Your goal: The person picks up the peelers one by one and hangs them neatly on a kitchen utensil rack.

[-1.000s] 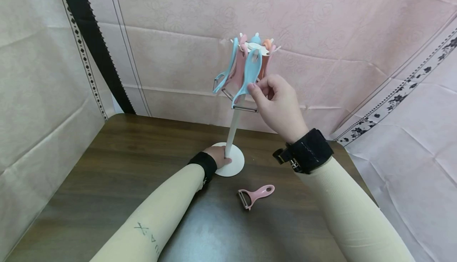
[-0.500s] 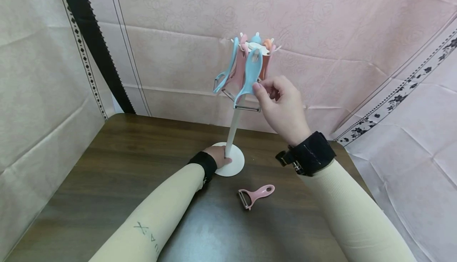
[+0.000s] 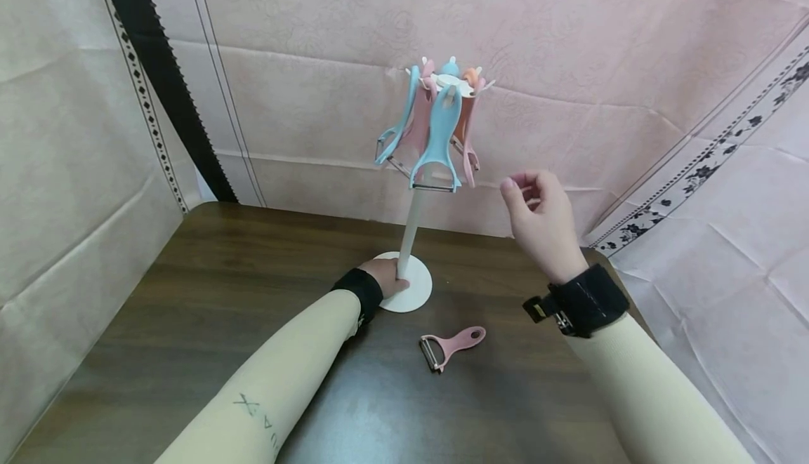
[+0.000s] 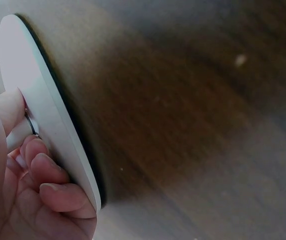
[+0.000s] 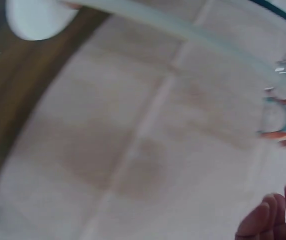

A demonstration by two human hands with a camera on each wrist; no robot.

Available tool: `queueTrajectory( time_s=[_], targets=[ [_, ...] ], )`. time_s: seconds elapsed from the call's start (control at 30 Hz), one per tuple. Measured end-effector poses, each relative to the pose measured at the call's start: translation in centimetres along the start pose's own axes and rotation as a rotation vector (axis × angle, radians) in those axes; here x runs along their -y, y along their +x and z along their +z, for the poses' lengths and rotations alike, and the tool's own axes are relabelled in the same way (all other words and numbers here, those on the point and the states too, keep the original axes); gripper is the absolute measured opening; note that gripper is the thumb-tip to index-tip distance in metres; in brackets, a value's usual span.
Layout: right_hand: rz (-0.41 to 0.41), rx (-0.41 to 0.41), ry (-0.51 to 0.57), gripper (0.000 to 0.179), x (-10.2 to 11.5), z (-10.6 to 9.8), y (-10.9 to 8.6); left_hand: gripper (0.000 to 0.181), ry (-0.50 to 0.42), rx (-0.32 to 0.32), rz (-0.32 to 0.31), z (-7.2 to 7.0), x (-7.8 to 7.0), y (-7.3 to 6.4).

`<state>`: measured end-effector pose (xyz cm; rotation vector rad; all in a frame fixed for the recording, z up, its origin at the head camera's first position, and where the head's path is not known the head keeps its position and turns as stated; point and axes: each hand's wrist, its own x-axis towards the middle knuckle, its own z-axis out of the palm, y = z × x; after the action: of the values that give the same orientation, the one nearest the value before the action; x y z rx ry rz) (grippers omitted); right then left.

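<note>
A white stand with a round base stands on the table. Down at its foot my left hand grips the pole, thumb on one side and fingers curled round the other. Several peelers hang from the hooks at the top. A light blue peeler faces me in front, blade end down; another blue peeler hangs at the left, with pink and orange ones behind. My right hand is in the air to the right of the stand, fingers loosely bent, holding nothing.
A pink peeler lies on the dark wooden table, in front of the stand's base. Pale patterned cloth hangs behind the table and along both sides.
My right hand has let go of the front blue peeler and moved away, right and down. That peeler now hangs straighter. My left hand stays on the pole.
</note>
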<state>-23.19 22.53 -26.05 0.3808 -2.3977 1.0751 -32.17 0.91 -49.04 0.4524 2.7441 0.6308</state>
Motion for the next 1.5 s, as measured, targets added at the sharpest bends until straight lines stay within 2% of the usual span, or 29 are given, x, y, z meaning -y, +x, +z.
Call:
queueTrajectory(
  time_s=[0.2, 0.33, 0.47, 0.63, 0.77, 0.93, 1.07, 1.37, 1.5],
  targets=[
    [0.101, 0.153, -0.067, 0.037, -4.8, 0.2, -2.2, 0.045, -0.023, 0.014, -0.023, -0.9, -0.8, -0.9],
    [0.141, 0.227, -0.112, 0.036, -7.3, 1.0, -3.7, 0.046, -0.024, 0.014, -0.029, -0.9, -0.8, -0.9],
    [0.199, 0.355, -0.185, 0.036, -9.4, 2.2, -5.7, 0.046, -0.026, 0.006, -0.034, -0.5, -0.6, -0.6],
    [0.323, 0.505, -0.3, 0.043, -11.1, 3.5, -8.1, 0.047, -0.018, -0.003, -0.023, -0.1, -0.2, -0.2],
    [0.414, 0.607, -0.386, 0.056, -11.9, 4.4, -9.4, 0.047, -0.014, -0.014, -0.018, 0.1, -0.1, 0.0],
    [0.513, 0.732, -0.427, 0.067, -12.3, 5.1, -10.6, 0.046, -0.007, -0.013, -0.019, 0.3, 0.1, 0.1],
    [0.563, 0.759, -0.443, 0.067, -12.6, 5.7, -11.4, 0.045, -0.005, -0.019, -0.014, 0.3, 0.1, 0.1],
    [0.567, 0.774, -0.519, 0.069, -12.1, 6.8, -12.0, 0.046, -0.016, -0.016, 0.001, -0.1, 0.1, -0.4],
    [0.575, 0.774, -0.521, 0.07, -11.7, 7.0, -12.0, 0.045, -0.013, -0.024, 0.006, -0.1, 0.1, -0.4]
  ],
)
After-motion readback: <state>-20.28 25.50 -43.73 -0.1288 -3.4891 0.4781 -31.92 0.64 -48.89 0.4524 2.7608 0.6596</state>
